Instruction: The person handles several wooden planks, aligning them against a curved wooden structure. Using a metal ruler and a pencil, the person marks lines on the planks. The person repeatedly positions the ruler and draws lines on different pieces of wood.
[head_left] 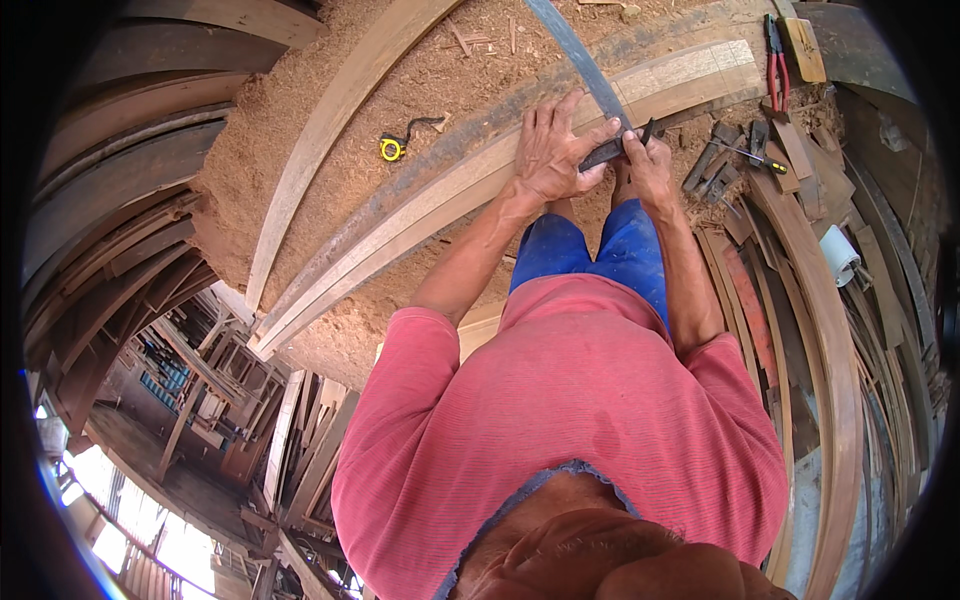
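Broad sawdust (420, 90), held square (585, 62), apparently against board (690, 80) edge

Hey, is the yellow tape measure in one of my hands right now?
No, the yellow tape measure lies on the sawdust, apart from both hands and to the left of the left hand.

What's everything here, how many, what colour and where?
Square: one, dark with grey blade, at both hands
Curved wood: at least one, pale, under square
Another curved board: one, light brown, left
Tape measure: one, yellow, on sawdust
Sawdust: uncountable, tan, on ground
Pliers: one pair, red handles, upper right
Wood block: one, tan, beside pliers
Screwdriver: one, yellow-black, right
Cylinder: one, white, far right
Stacked boards: many, brown, both sides
Shirt: one, red, torso
Shorts: one pair, blue, beyond shirt
Left hand: one, bare, on wood and square
Right hand: one, bare, holding square
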